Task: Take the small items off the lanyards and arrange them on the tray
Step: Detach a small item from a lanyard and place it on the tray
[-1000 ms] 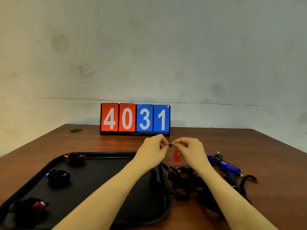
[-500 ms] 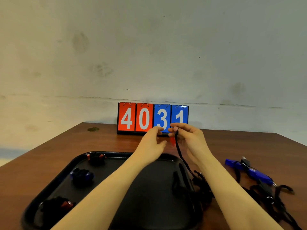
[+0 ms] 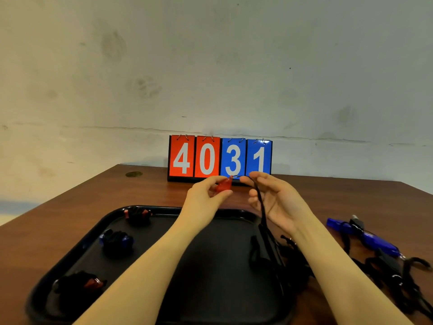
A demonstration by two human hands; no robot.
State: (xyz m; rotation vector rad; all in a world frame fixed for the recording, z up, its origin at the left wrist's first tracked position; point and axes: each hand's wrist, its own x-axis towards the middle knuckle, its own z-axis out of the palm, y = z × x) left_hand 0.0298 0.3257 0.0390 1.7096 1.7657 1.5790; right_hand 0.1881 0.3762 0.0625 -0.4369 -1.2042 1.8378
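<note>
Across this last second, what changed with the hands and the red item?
Both hands rose from low over the table. The left hand now holds the red item, drawn aside from the black lanyard that the right hand pinches. The three items on the tray stayed put.

Both forearms reached toward twelve o'clock, hands raised and nearly meeting. The left hand (image 3: 206,195) was curled, thumb and fingers pinching; the right hand (image 3: 274,198) had its palm turned toward nine o'clock, fingers loosely bent.

Brown wooden table (image 3: 70,221) vs stained pale wall (image 3: 210,66). Flip scoreboard (image 3: 220,158) at far edge reads 4031: 2 red cards, 2 blue. Small dark round spot (image 3: 133,174) near back-left corner.
</note>
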